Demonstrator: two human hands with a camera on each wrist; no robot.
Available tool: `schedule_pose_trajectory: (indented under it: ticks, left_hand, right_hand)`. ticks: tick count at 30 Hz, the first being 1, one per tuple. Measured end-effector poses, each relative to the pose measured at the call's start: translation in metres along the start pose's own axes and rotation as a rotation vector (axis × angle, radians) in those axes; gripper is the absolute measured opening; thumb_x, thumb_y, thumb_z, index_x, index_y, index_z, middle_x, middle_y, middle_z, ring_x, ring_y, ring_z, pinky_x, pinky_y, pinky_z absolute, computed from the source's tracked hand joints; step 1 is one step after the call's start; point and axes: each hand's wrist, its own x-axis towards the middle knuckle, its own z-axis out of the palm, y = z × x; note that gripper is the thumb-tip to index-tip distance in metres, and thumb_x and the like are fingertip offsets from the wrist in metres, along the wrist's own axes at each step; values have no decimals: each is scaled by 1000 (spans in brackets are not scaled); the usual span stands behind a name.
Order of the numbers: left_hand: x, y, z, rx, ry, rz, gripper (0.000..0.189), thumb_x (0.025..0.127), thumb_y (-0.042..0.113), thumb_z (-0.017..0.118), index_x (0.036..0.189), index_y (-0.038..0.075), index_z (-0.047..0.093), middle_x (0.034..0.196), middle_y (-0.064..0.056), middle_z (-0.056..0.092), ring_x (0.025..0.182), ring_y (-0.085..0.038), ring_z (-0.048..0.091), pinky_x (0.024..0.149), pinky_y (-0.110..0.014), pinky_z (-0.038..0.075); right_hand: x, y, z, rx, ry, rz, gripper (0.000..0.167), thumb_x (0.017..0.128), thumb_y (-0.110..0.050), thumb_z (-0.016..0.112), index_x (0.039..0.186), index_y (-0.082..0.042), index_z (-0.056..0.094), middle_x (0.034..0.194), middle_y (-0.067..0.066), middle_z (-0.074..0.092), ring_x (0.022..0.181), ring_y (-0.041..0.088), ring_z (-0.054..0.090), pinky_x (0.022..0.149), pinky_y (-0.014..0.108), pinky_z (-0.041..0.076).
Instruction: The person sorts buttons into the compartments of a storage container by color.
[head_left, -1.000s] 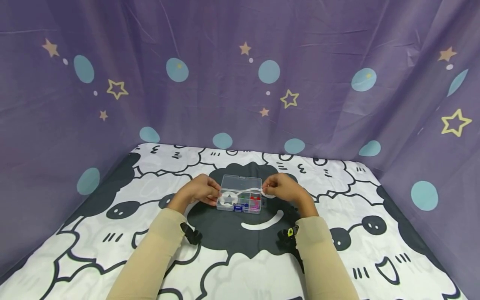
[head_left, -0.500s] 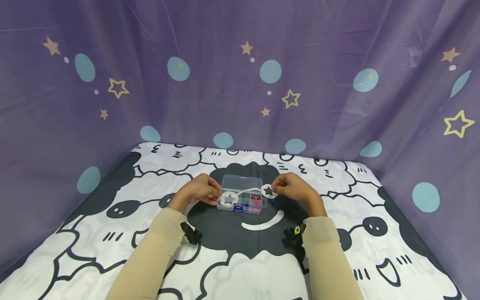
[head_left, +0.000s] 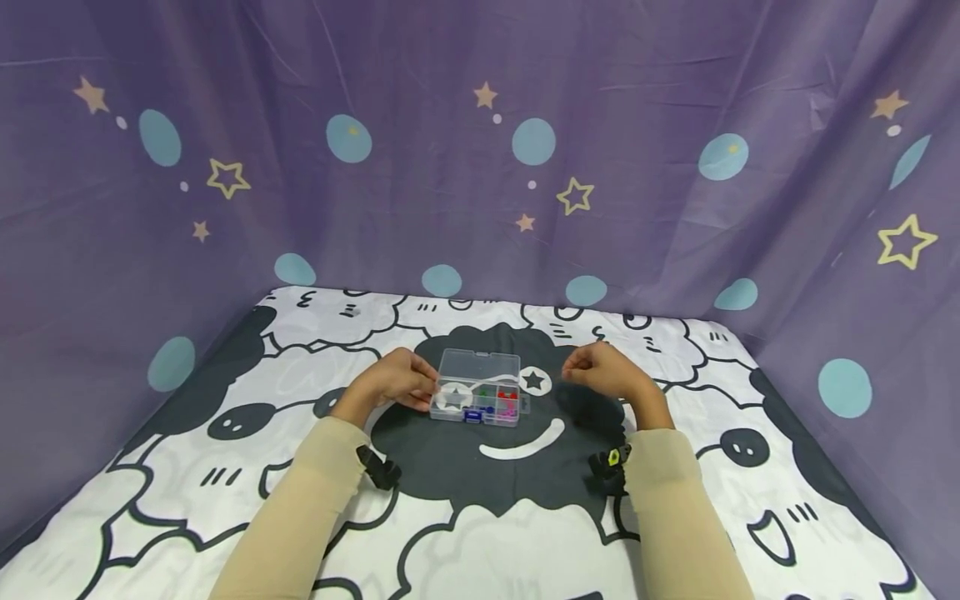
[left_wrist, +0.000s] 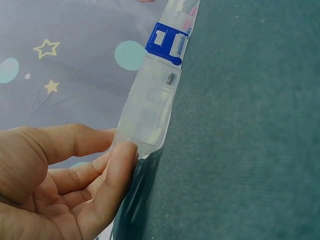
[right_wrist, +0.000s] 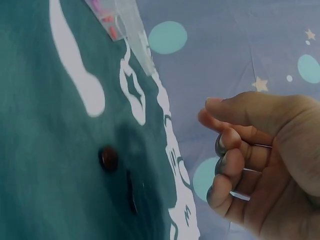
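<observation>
A clear plastic compartment box point(head_left: 476, 387) lies on the dark printed patch, its lid point(head_left: 480, 364) raised at the back. Small red point(head_left: 507, 395), pink and green pieces sit in its right-hand compartments. A blue latch point(left_wrist: 167, 43) is on the front. My left hand point(head_left: 397, 379) pinches the box's left end between thumb and fingers. Off to the right of the box, my right hand point(head_left: 603, 369) hovers, fingers loosely curled and thumb near the index finger; nothing shows between them. Below it in the right wrist view lie a small reddish-brown round piece point(right_wrist: 108, 159) and a thin black strip point(right_wrist: 131, 192).
A white cloth with black cartoon sheep point(head_left: 495, 550) covers the table. Purple curtains point(head_left: 450, 192) with stars and blue ovals hang behind and at both sides. Printed star-filled white circles point(head_left: 536, 381) show beside and through the box.
My right hand has moved from the box's right end further right, uncovering the printed star circle. My left hand has kept its hold on the box.
</observation>
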Motion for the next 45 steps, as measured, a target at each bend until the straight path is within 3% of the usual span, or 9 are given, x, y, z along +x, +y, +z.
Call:
schedule_pose_trajectory:
  ticks: [23,34,38,45]
  left_hand:
    - [2,-2,1,6,6,-11,30,92,-5,70,120,-13,63,92,-17,65,71,-21,67,68,-35,66]
    - [0,-1,0,4,-3,-6,30,92,-5,70,120,-14,63,91,-16,64,69,-21,66,67,-34,65]
    - [0,0,0,0,-10,-3,31,92,-5,69,121,-15,62,91,-17,64,70,-21,66,68,-34,65]
    - [-2,2,-1,-3,-10,-6,33,92,-5,69,122,-16,61,91,-17,64,70,-21,66,68,-35,65]
  right_hand:
    - [-19,30,-13,-80,-106,49,7,93,-6,71,88,-5,76,78,-3,69,72,13,54,66,30,47]
    - [-19,31,-18,-42,-277,37,2,88,-4,75,89,-2,74,76,-3,69,67,8,54,60,23,45]
    - [-20,30,-19,-77,-335,49,4,87,-3,77,88,-4,73,73,-3,68,65,8,53,58,24,44]
    - [-19,28,-16,-145,-361,41,11,86,-9,81,88,-7,71,73,-4,67,65,8,55,59,25,48]
